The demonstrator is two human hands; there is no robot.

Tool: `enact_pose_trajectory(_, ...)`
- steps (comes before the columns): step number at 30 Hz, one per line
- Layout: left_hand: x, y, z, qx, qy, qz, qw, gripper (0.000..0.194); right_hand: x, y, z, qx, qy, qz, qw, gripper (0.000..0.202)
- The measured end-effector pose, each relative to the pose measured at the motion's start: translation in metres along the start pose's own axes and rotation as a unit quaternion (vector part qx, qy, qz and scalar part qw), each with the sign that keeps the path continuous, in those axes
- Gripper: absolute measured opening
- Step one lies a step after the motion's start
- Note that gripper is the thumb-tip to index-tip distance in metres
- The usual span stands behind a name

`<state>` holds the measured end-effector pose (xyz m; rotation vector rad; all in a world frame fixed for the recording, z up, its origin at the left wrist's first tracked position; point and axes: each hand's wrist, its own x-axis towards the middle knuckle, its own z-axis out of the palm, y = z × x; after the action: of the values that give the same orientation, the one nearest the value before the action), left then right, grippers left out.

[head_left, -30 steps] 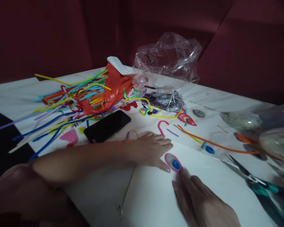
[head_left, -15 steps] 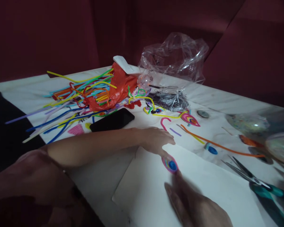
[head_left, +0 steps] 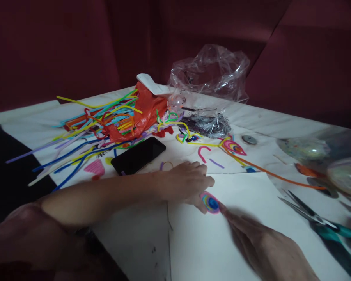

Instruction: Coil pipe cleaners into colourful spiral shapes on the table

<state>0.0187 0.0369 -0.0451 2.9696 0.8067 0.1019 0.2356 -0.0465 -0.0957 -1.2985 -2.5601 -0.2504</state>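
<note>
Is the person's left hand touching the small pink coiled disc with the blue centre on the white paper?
Touching. The head view shows the left hand with a fingertip overlapping the edge of the pink coiled disc, no gap between them; the right hand reaches it from the other side.

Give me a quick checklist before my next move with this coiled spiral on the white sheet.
1. Left hand at the spiral, thumb touching its edge: ok.
2. Right hand fingertip reaching the spiral: ok.
3. Spiral lying flat on the white sheet: ok.
4. Spiral stuck down: cannot tell.
5. Scissors off the sheet's right edge, apart from both hands: ok.
6. Phone off the sheet: ok.
</note>
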Motion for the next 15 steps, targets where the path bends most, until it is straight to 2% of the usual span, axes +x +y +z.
enact_pose_trajectory(3,0.001,0.006,0.007,-0.042,0.007,0.015,0.999,0.042,-0.005,0.004,0.004,0.011,-0.028,0.012,0.999,0.037)
enact_pose_trajectory(7,0.002,0.010,0.018,-0.108,0.057,-0.020,0.992,0.037,-0.006,0.003,0.004,0.026,-0.028,0.033,0.999,0.036)
enact_pose_trajectory(15,-0.001,0.016,0.028,-0.079,0.079,-0.029,0.993,0.027,0.004,-0.003,-0.006,0.058,-0.023,0.039,0.997,0.033)
